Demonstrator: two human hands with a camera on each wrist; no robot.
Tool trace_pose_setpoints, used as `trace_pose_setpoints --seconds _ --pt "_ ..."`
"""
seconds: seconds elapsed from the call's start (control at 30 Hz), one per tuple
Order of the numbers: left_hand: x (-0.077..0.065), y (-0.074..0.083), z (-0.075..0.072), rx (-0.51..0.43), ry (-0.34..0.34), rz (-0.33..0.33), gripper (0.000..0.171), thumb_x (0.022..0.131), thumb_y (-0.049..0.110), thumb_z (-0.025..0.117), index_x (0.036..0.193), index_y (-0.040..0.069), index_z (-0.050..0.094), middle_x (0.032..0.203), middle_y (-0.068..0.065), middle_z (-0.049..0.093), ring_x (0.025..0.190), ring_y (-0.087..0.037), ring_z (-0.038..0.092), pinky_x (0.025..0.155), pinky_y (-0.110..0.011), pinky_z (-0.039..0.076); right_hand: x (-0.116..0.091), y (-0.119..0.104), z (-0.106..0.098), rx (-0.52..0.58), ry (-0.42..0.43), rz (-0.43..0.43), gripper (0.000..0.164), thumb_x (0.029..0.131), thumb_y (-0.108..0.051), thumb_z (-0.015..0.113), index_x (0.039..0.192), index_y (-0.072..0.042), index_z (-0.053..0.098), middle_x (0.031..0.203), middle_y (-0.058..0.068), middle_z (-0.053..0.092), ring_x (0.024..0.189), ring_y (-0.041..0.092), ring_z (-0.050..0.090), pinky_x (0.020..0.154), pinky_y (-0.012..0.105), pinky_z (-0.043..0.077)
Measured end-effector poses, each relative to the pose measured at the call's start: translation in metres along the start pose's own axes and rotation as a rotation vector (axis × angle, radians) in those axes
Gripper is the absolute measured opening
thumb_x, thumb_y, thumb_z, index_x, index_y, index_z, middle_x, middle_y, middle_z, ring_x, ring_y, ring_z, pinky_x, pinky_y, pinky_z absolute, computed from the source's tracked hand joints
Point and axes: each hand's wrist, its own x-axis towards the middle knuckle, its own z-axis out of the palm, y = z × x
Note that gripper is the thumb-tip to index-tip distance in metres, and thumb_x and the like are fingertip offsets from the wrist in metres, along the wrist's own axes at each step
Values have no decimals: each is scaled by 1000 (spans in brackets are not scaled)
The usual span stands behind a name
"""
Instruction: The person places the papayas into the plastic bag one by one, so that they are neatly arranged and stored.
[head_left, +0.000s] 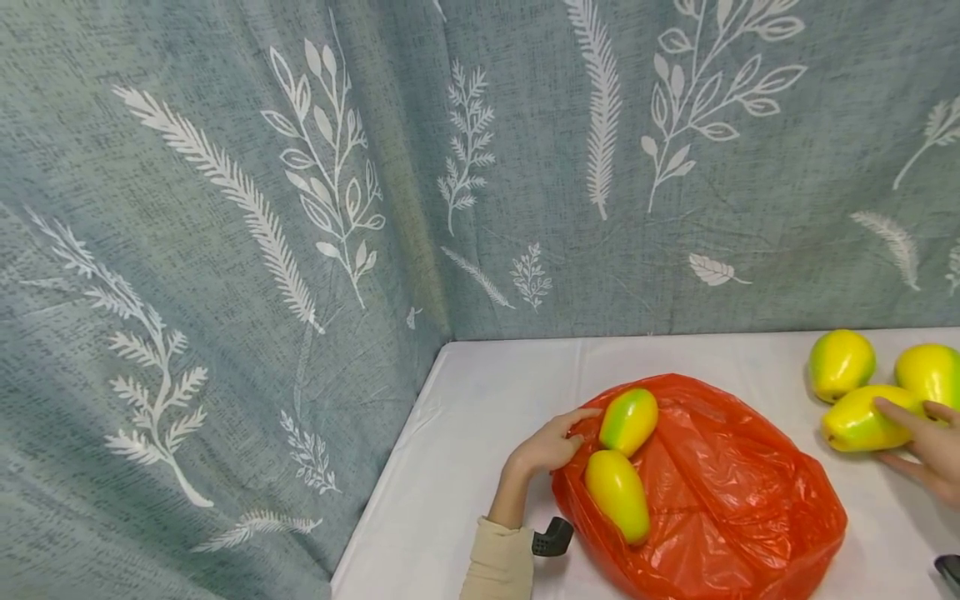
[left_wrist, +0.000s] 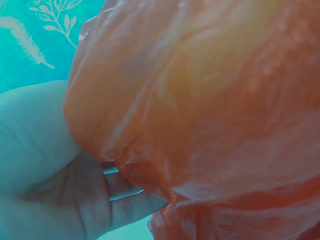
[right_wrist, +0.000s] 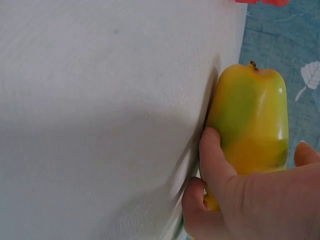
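Observation:
A red plastic bag [head_left: 720, 483] lies spread open on the table, with two yellow-green papayas at its left side, an upper papaya [head_left: 630, 422] and a lower papaya [head_left: 618, 497]. My left hand [head_left: 547, 447] holds the bag's left edge; in the left wrist view the film [left_wrist: 200, 140] hides part of the fingers. At the right, my right hand [head_left: 933, 446] grips a lying papaya [head_left: 870, 419], its thumb and fingers around the sides. The right wrist view shows that papaya's stem end [right_wrist: 252, 67] pointing away from the hand.
Behind the gripped fruit are two more papayas, one at the back [head_left: 842, 364] and one at the right edge [head_left: 930, 372]. A white cloth [head_left: 510, 375] covers the table. Grey-green curtains [head_left: 525, 167] with white leaf prints hang along its back and left sides.

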Motion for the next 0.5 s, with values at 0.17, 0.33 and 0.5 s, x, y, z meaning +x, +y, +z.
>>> trace_pose_setpoints --seconds 0.17,0.33,0.5 --pt "1 0 0 1 0 8 46 96 3 43 140 14 47 117 -8 53 44 -15 34 46 -23 38 -9 -3 10 -79 63 -10 90 94 -36 52 151 -16 -16 152 24 -16 139 45 5 52 40 52" --pt "0 1 0 -1 0 10 46 96 2 43 140 14 48 117 -7 53 44 -15 34 46 -23 38 -12 -3 14 -111 82 -28 90 95 -29 54 151 -13 -15 151 27 -17 138 48 5 52 38 52" --pt "0 1 0 -2 3 4 46 96 2 44 140 15 49 118 -7 53 45 -16 34 46 -23 38 -13 -2 16 -134 93 -36 85 97 -21 52 151 -12 -14 151 29 -14 137 49 9 62 45 53"
